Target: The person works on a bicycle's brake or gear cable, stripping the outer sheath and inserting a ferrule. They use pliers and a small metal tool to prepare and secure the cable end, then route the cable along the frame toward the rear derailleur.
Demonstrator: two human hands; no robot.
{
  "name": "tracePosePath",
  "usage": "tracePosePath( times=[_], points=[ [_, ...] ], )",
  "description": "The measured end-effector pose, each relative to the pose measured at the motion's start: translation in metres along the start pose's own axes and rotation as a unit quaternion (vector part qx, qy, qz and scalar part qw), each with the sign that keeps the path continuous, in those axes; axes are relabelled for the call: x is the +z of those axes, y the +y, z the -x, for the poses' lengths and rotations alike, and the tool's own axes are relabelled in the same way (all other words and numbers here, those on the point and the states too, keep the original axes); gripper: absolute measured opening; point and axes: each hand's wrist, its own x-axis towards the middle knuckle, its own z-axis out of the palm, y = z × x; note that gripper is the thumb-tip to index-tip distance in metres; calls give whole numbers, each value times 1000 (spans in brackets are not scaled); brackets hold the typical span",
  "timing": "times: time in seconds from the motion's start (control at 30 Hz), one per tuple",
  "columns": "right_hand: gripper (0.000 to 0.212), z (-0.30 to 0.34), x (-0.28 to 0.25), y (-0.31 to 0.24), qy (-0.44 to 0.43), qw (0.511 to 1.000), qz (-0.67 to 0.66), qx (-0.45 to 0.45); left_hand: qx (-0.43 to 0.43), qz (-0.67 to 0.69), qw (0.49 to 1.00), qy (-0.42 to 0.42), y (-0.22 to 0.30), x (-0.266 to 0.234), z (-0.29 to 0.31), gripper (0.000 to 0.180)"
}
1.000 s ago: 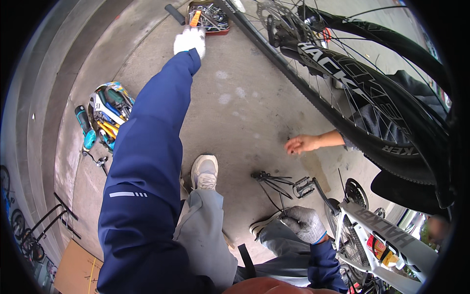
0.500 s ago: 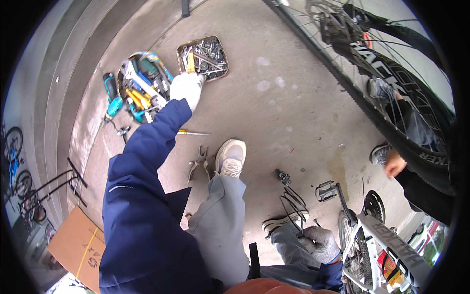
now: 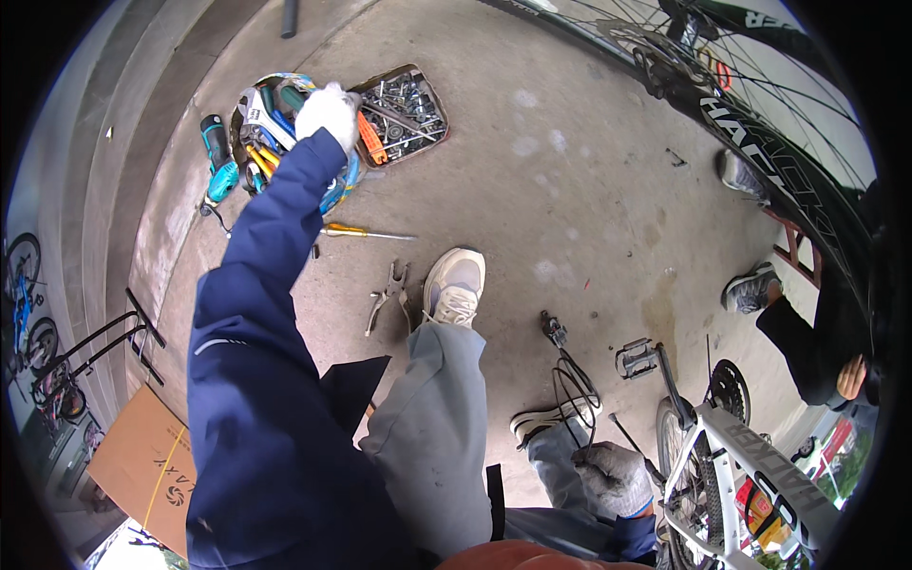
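My left hand [image 3: 328,116], in a white glove, is over the right side of a round container of tools [image 3: 268,78], beside a square tin of bolts and small metal parts [image 3: 439,136]. Its fingers look curled, and what they hold, if anything, is hidden. An orange-handled tool [image 3: 370,141] lies along the tin's left side. Low on the right, my right hand [image 3: 616,480], in a grey glove, is closed on a looped black cable [image 3: 562,382]. A small dark metal part [image 3: 552,329] lies at the cable's far end.
A teal power tool [image 3: 218,157] lies left of the container. A screwdriver [image 3: 356,232] and a metal bracket-like part [image 3: 389,296] lie near my shoe. A white bicycle [image 3: 760,465] is at lower right. Another bicycle's wheel [image 3: 760,114] and a person's hand [image 3: 850,377] are further right.
My left hand has moved left from the tin's edge to over the tool container. The orange-handled tool now lies lower, against the tin's left side. My right hand stays on the cable.
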Motion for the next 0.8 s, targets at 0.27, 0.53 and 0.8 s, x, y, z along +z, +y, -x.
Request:
tracePosePath(
  times=[0.27, 0.53, 0.8],
  points=[
    [13, 4, -1, 3, -8, 1000, 11, 4, 91, -19, 994, -63, -6, 4, -12, 32],
    [16, 19, 7, 16, 12, 1000, 19, -17, 134, -45, 985, -98, -12, 9, -37, 19],
    [13, 25, 8, 22, 20, 1000, -6, 12, 118, 146, 968, -164, -25, -8, -48, 23]
  ],
)
